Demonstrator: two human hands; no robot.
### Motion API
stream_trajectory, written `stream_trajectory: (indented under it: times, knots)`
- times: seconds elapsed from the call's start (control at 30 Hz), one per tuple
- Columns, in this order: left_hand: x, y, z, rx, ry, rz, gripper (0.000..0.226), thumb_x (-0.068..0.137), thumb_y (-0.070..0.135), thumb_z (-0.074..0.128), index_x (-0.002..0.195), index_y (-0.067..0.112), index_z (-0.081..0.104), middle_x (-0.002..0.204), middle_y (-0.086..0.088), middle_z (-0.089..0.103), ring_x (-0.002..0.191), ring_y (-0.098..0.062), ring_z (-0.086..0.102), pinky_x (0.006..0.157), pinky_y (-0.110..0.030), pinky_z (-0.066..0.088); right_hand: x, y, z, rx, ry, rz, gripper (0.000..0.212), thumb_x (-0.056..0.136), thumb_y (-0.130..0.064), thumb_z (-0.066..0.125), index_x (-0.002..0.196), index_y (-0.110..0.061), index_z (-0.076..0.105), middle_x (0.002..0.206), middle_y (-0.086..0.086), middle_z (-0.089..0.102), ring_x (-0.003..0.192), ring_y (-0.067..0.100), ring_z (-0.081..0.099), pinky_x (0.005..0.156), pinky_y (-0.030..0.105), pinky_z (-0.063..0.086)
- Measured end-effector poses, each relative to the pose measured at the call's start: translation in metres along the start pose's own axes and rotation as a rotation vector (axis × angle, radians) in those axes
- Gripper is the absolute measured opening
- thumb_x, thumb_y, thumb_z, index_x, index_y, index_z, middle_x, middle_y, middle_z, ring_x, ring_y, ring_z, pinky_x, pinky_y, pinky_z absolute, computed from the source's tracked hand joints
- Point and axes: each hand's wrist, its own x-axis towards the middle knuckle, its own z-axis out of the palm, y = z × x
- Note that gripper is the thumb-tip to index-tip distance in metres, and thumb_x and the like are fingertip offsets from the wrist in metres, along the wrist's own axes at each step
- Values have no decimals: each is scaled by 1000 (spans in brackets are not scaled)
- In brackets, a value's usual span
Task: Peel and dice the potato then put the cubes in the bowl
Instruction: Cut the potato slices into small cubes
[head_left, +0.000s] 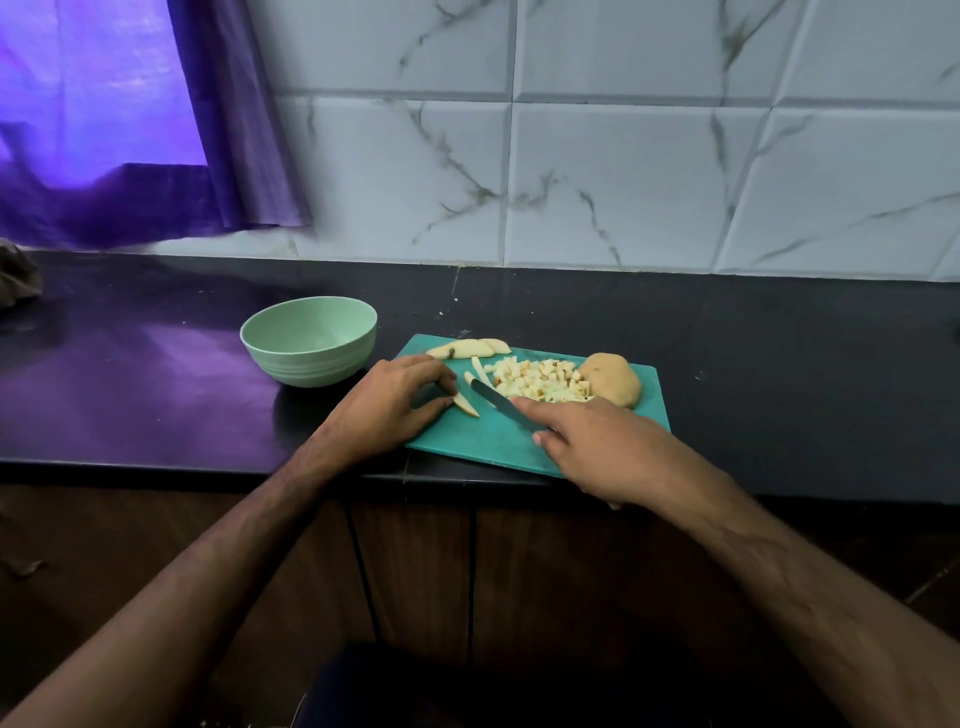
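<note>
Right hand (597, 447) gripping knife (501, 404), index finger laid along spine, blade tip pointing left over teal board (483, 441). Left hand (389, 400) pinching pale potato strip (466, 404) between fingertip and thumb, just left of blade. Behind: pile of small pale cubes (545, 384), some with brownish edges; unpeeled potato chunk (613, 385) at right; slices (467, 348) at board's far edge. Green bowl (310, 340) left of board, no cubes inside.

Bare counter (779, 353) lies wide right of the cutting board (498, 441), while the bowl (309, 340) crowds its left corner and the tiled wall (623, 182) closes off behind
</note>
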Motion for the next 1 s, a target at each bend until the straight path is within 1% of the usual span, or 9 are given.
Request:
stream_trajectory:
  times: [0.13,0.2,0.27,0.37,0.53,0.67,0.8,0.87,1.0]
  knots:
    - [1,-2,2,-4,-9,-11,21,93,22,71,114,26,72,107,13,66,100,-3,61,89,-42,54,10,-1,-2,122,-41,8,50,110,-34,37,157,-47,26,66,-11,53,36,5,54,63,34,62]
    - [1,-4,1,-11,-21,-17,21,93,22,71,113,27,74,105,17,60,100,-2,59,88,-45,54,15,1,-3,193,-52,10,51,110,-31,39,157,-46,27,66,-12,49,33,5,51,55,28,59]
    - [0,-5,1,-24,-26,-18,19,93,23,70,110,30,74,103,19,56,98,-2,58,87,-46,53,18,4,-1,271,-64,19,51,110,-31,40,157,-47,27,64,-7,55,33,5,51,46,22,51]
    - [-1,-4,2,-56,2,-14,16,91,25,70,106,30,72,103,16,55,94,-4,61,84,-46,54,19,7,3,331,-72,27,52,110,-31,40,157,-47,25,64,-2,61,33,4,50,42,19,46]
    - [-2,-1,0,-47,16,6,17,92,33,66,109,30,66,105,15,56,95,-1,61,84,-46,54,19,6,5,329,-81,34,52,110,-33,39,157,-48,23,64,-2,61,33,3,50,42,20,45]
    - [-4,2,-3,-46,49,25,16,92,22,70,105,30,64,100,17,64,94,3,62,80,-46,52,20,4,7,314,-72,31,52,110,-34,39,157,-49,23,64,-4,61,34,2,50,45,21,47]
    - [-8,4,-6,-51,166,-15,15,88,20,68,98,30,63,92,15,59,88,-2,60,72,-47,49,17,2,0,329,-14,14,51,110,-33,40,156,-48,27,63,-7,60,35,5,52,45,21,50]
    - [-8,3,-7,-50,163,-22,15,86,20,68,97,29,63,90,14,57,85,-5,60,72,-47,51,14,0,-2,335,4,5,50,109,-34,41,155,-50,28,62,-6,60,36,6,53,44,20,49]
    - [-6,7,-8,-50,130,6,17,82,11,73,93,21,66,86,12,58,79,-6,60,70,-35,53,10,-4,-1,264,-9,-4,51,109,-36,39,155,-52,25,63,-7,59,36,6,53,46,23,52]
